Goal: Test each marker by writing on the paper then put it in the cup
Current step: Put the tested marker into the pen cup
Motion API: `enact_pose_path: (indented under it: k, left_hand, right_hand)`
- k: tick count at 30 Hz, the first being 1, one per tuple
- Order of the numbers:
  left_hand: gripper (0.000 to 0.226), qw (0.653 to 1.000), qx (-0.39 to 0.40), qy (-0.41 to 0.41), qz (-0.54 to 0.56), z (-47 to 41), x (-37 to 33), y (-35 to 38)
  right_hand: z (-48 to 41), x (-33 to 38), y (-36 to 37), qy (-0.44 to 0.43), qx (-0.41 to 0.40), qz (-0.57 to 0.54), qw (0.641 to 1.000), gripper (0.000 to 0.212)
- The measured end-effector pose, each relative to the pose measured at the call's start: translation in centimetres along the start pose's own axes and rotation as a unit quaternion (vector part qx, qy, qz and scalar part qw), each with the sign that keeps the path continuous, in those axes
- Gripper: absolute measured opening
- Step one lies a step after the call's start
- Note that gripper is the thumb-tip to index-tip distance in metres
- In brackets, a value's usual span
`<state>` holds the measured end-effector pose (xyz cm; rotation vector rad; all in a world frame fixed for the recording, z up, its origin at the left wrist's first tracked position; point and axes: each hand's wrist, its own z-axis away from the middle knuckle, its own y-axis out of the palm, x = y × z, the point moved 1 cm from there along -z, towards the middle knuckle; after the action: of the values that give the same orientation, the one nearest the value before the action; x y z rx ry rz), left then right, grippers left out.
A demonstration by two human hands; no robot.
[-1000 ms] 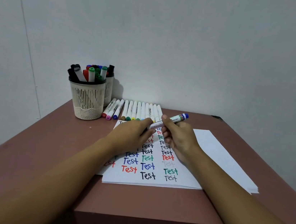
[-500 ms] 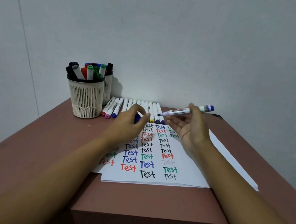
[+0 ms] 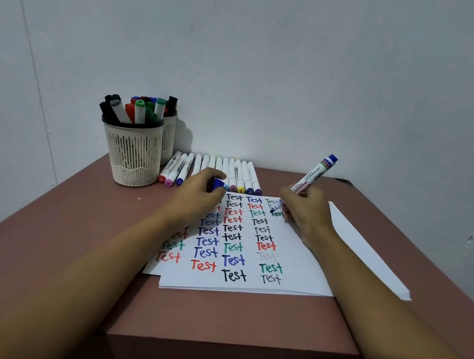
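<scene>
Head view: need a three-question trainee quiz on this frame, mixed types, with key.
1. True or false: the right hand holds the marker with its tip down on the paper.
2. What is in the left hand's grip? A) a blue cap B) a red marker C) nothing
3. Fill in: the word repeated in columns on the paper is ____.

Key: 1 true; 2 A; 3 Test
</scene>
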<state>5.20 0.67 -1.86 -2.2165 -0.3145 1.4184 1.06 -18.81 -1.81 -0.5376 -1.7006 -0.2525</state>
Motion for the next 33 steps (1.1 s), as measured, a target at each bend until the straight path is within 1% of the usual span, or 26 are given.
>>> enact_pose_path:
  k: [3,5,8,15,21,26,29,33]
  left_hand:
    - [0.033,1.000,0.008,-0.003,0.016,0.00,0.09,0.05]
    - [0.028,1.000,0.010,-0.010,0.019,-0.09,0.16,0.03]
    - [0.020,1.000,0.004,-0.014,0.020,-0.17,0.22,-0.01]
    - [0.022,1.000,0.006,-0.014,0.009,-0.16,0.15,0.00]
    - [0.021,1.000,0.014,-0.016,0.011,-0.10,0.15,-0.05]
    - [0.020,1.000,0.010,-0.013,0.010,-0.18,0.17,-0.06]
    - [0.021,1.000,0.010,-0.012,0.009,-0.16,0.11,-0.04]
    - [0.020,1.000,0.010,-0.013,0.008,-0.19,0.18,-0.05]
  right_hand:
    - [0.18,-0.13,0.08,-0.010,-0.022,0.028,0.999,0.009]
    - [0.27,-0.14,0.10,-0.016,-0.031,0.045,0.998,0.011]
    - [0.33,-0.25,0.14,-0.018,-0.035,0.035,0.999,0.012]
    - [0.41,-0.28,0.21,-0.029,-0.020,0.041,0.999,0.013]
    - [0.19,-0.61,0.25,-0.037,-0.053,0.040,0.997,0.015]
    - [0.17,-0.58,0.10,-0.028,-0.045,0.022,0.998,0.015]
    - [0.30,-0.51,0.17,-0.035,-0.036,0.041,0.998,0.013]
    - [0.32,-0.44,0.22,-0.026,-0.024,0.039,0.999,0.018]
